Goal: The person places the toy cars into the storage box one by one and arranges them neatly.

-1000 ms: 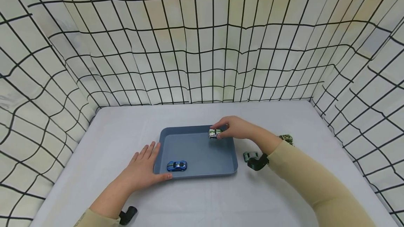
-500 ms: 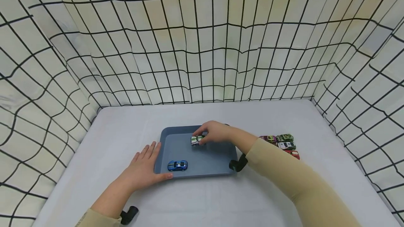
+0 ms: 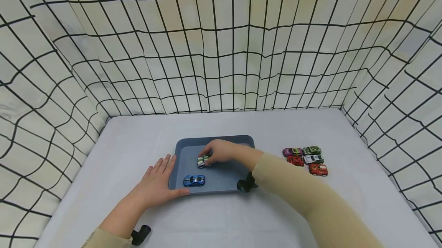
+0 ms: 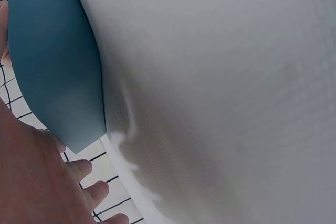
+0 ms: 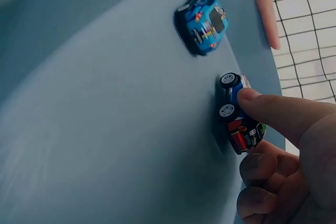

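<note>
White-green car (image 3: 201, 162) pinched, tray (image 3: 184, 158) underneath.
Right hand (image 3: 221, 151) holds it between thumb and fingers, near blue car (image 3: 194, 181); left hand (image 3: 156, 184), fingers spread, touches tray (likely steadying).

The right grip (image 3: 222, 151) hid part of its car (image 3: 201, 162), and its sleeve (image 3: 300, 196) one corner of the tray (image 3: 193, 142). The left wrist view cut off the left grip (image 4: 39, 179).

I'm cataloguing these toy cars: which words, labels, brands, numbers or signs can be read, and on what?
"SUPER", apparently: on the held car, in the right hand.
Its other marks: too small.
Blue car: markings too blurred to read.
Five clustered cars: too small to read.
</note>
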The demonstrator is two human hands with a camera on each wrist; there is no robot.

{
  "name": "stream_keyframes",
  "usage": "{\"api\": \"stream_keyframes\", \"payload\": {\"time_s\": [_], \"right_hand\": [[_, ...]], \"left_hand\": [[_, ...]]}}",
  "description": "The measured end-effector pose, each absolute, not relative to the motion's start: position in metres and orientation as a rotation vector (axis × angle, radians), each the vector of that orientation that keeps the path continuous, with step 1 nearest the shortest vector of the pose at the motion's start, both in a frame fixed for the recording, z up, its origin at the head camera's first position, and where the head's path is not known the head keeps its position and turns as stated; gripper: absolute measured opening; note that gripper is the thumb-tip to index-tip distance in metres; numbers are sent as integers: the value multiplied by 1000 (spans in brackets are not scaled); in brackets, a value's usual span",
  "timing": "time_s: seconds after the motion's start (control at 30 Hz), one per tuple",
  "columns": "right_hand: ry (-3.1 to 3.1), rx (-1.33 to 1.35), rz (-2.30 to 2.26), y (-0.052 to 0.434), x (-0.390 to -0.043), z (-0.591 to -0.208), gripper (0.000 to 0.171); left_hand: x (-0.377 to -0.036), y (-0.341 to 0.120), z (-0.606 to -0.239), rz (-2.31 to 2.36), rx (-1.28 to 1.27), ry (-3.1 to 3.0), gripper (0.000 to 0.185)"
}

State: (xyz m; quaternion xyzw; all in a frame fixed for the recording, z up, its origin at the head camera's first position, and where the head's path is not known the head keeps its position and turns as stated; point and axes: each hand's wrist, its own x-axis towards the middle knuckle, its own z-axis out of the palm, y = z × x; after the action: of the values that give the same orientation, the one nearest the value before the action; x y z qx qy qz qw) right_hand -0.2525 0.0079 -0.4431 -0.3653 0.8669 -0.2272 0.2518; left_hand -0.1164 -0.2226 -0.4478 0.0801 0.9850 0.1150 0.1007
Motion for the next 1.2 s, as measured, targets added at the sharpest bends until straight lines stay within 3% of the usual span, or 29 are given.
{"api": "stream_keyframes", "payload": {"time_s": [0.63, 1.2], "right_hand": [[2390, -1011, -497, -23, -246, -448, 41], [2373, -1037, -512, -17, -247, -450, 41]], "left_hand": [[-117, -223, -448, 325, 245, 2914, 127], [-118, -224, -450, 325, 246, 2915, 126]]}}
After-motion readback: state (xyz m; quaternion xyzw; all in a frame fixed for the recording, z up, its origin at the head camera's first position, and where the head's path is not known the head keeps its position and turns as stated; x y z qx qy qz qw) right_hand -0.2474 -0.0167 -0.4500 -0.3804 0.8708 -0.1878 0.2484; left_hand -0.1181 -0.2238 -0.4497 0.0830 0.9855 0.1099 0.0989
